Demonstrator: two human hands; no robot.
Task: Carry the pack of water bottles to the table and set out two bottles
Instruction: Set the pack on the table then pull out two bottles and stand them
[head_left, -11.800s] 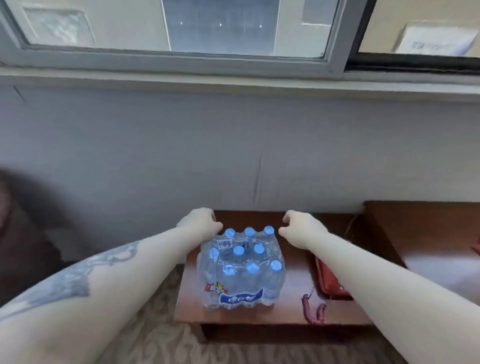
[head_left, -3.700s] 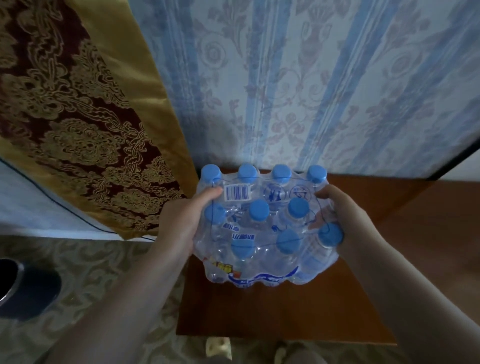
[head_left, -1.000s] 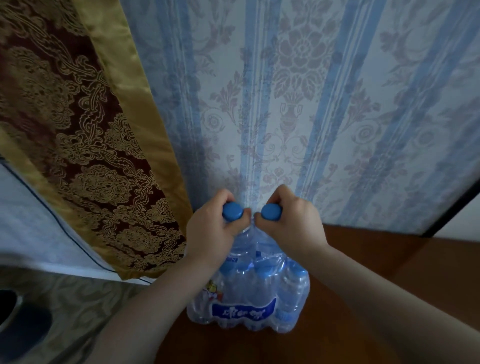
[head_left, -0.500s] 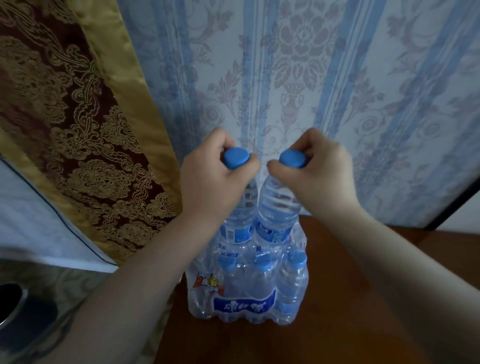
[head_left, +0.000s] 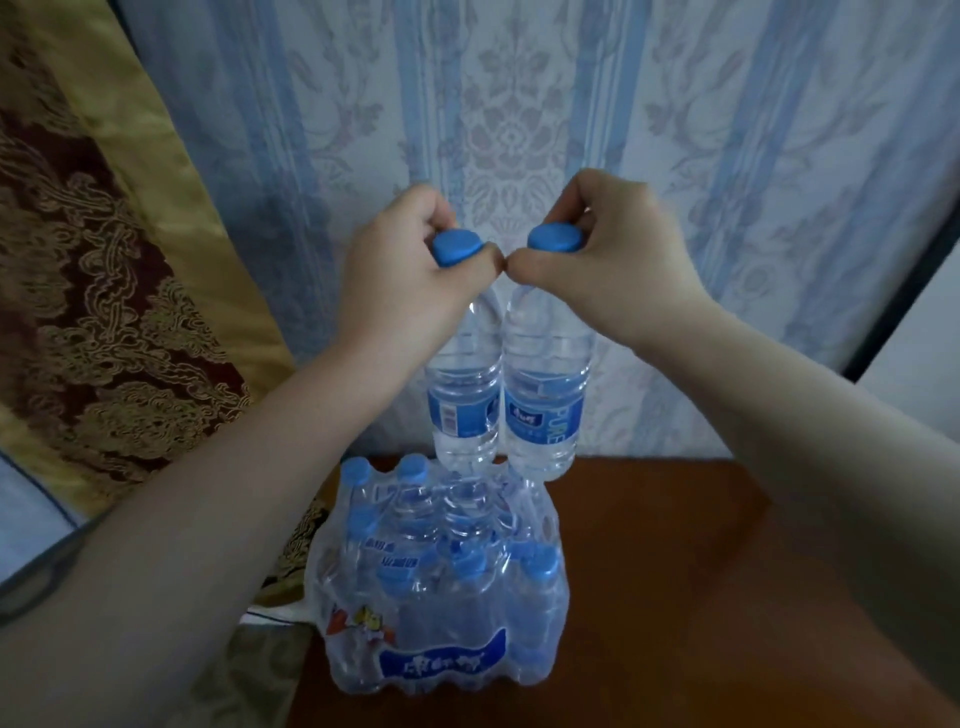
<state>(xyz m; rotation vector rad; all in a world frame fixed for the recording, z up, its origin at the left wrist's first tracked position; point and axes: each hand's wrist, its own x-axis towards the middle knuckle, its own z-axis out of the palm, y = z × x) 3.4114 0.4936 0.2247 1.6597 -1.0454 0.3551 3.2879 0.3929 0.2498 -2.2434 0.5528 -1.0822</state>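
Note:
The shrink-wrapped pack of water bottles (head_left: 441, 597) stands on the left front part of the brown wooden table (head_left: 675, 597), its wrap torn at the back. My left hand (head_left: 400, 275) grips the blue cap of one clear bottle (head_left: 465, 410). My right hand (head_left: 618, 260) grips the cap of a second bottle (head_left: 545, 410). Both bottles hang upright side by side, their bases just above the back of the pack, clear of the wrap.
A blue-striped floral wallpaper wall (head_left: 519, 104) rises right behind the table. A gold and maroon curtain (head_left: 104, 286) hangs at the left, close to the pack. Patterned carpet (head_left: 244, 675) lies below the table's left edge. The table's right part is bare wood.
Both hands have lifted the two bottles higher; half a second ago their lower halves were still inside the pack, and now their bases are above it.

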